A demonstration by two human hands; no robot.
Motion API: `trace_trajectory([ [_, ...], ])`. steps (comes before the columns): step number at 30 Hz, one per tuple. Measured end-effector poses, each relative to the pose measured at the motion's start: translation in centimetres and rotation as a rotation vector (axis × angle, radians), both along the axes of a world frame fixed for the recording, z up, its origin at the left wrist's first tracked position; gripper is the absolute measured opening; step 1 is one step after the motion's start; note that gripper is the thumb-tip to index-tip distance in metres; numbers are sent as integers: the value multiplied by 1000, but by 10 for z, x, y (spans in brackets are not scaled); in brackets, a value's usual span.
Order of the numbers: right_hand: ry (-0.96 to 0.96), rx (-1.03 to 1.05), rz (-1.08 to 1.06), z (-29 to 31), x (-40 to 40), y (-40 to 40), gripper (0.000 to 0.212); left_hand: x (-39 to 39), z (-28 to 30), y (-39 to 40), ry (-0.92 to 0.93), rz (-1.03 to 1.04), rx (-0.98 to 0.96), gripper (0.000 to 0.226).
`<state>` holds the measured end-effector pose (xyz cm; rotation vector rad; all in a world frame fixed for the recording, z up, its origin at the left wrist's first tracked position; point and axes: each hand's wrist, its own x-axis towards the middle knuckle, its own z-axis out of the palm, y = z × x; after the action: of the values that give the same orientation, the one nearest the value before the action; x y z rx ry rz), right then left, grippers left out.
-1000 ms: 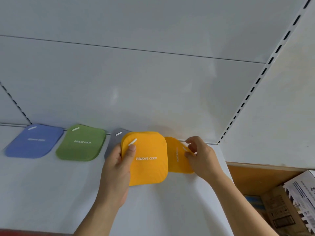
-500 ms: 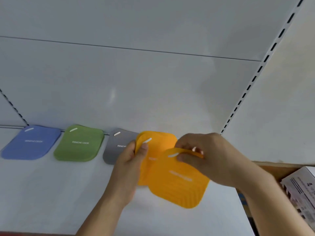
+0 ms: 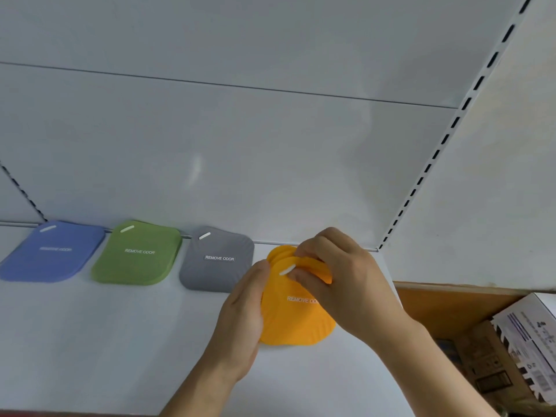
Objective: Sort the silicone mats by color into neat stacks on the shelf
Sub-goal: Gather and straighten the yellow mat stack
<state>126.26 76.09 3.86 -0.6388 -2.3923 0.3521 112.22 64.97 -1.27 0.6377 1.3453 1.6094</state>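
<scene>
White metal shelving fills the view: a plain back panel [image 3: 240, 145] with one horizontal seam, a slotted upright [image 3: 445, 139] running diagonally on the right, and a second slotted strip at the far left edge. Your work surface is the white shelf [image 3: 105, 341], smooth and matte. Past its right end sits an open cardboard box [image 3: 445, 308] holding printed cartons [image 3: 529, 341]; their number cannot be read.

Count on the shelf: four colour groups in one row along the back edge. From your left, one blue mat [image 3: 52, 251], one green mat [image 3: 138, 254], one grey mat [image 3: 216, 260]; each shows a single top face, lies flat and sits apart from its neighbour. How many lie beneath each cannot be told. Every one carries a small white slot at its upper left corner and white lettering.

Fourth in the row are the orange mats [image 3: 288, 311], at least two layers, just beside the grey one and resting on the shelf. Your left hand [image 3: 240, 320] lies with straight fingers against their left edge. Your right hand [image 3: 343, 281] pinches the upper edge of the top orange layer, fingers curled.
</scene>
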Motion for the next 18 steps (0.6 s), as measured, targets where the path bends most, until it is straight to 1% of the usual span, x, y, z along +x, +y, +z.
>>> trace_trajectory([
  [1,-1,18,-5,-2,0,0,23,2,1,0,56,-12,19,66],
  [3,16,48,-27,-6,-1,0,26,5,6,1,249,-29,58,48],
  [4,21,44,-44,-8,0,0,32,7,9,1,308,-18,71,39],
  [6,13,-20,-109,-13,8,3,56,8,10,2,347,5,85,30],
  [7,18,-143,-151,-16,14,5,68,7,10,3,356,11,83,29],
  [8,33,-367,-175,-19,21,5,77,7,10,2,352,11,79,29],
  [9,99,-658,-159,-19,26,2,81,7,11,3,336,10,84,29],
  [10,171,-915,-111,-23,31,0,79,6,11,3,324,11,97,29],
  [11,224,-1088,-56,-27,34,-2,70,7,12,3,331,10,112,27],
  [12,256,-1156,-18,-32,35,-5,58,7,12,4,360,9,125,24],
  [13,295,-1144,-15,-36,34,-9,44,7,12,6,398,3,129,21],
  [14,341,-1083,-49,-39,32,-12,32,6,11,7,436,-16,130,19],
  [15,392,-1006,-96,-41,31,-15,24,5,10,8,469,-46,135,19],
  [16,428,-932,-140,-45,30,-16,21,3,7,9,491,-81,144,21],
  [18,464,-850,-207,-51,29,-20,19,1,1,7,492,-164,144,28],
])
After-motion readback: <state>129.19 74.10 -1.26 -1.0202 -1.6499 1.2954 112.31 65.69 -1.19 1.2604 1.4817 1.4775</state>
